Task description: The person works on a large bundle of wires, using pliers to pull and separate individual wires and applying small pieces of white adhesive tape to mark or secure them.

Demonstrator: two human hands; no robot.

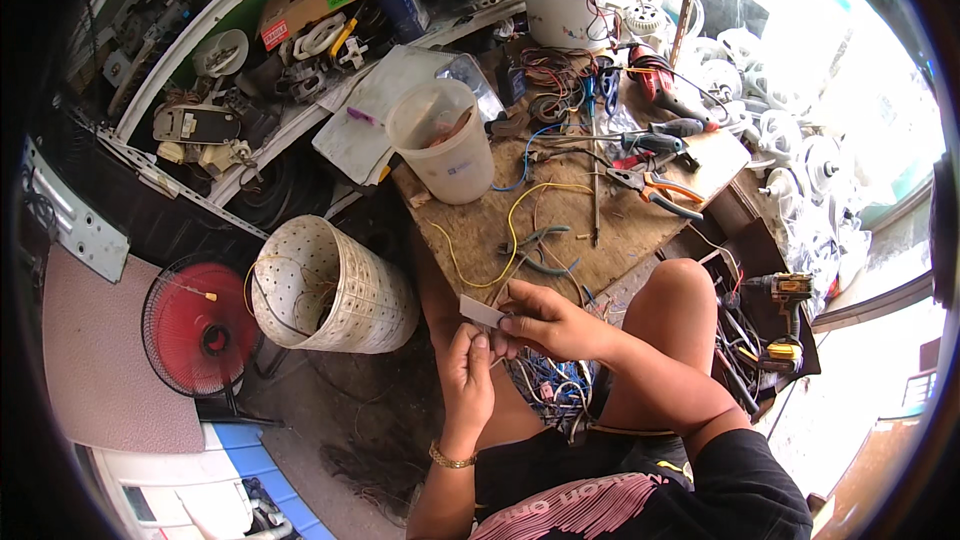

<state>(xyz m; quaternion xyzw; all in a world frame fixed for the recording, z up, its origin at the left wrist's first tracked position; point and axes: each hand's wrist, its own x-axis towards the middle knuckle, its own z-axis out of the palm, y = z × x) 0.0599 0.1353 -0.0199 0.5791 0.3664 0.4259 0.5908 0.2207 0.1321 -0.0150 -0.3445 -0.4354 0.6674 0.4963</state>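
Note:
Over my lap my two hands meet, close to the near edge of the wooden worktop. My right hand (552, 324) grips a small flat pale rectangular piece (482, 312) between thumb and fingers. Just below it, my left hand (470, 372) is closed in a pinch, thumb up, and its fingertips nearly touch the right fingers. What the left fingers hold is too small to make out. A tangle of blue and white wires (552, 386) lies in my lap under the hands. Beyond them, pliers (545, 250) and a yellow wire (513, 225) rest on the worktop (560, 215).
A translucent plastic bucket (445, 155) stands on the worktop. Orange-handled pliers (655, 190), screwdrivers (650, 142) and a red power drill (655, 75) lie farther right. A white perforated basket (370, 290) and a red fan (200, 325) are left; a yellow cordless drill (782, 315) sits right.

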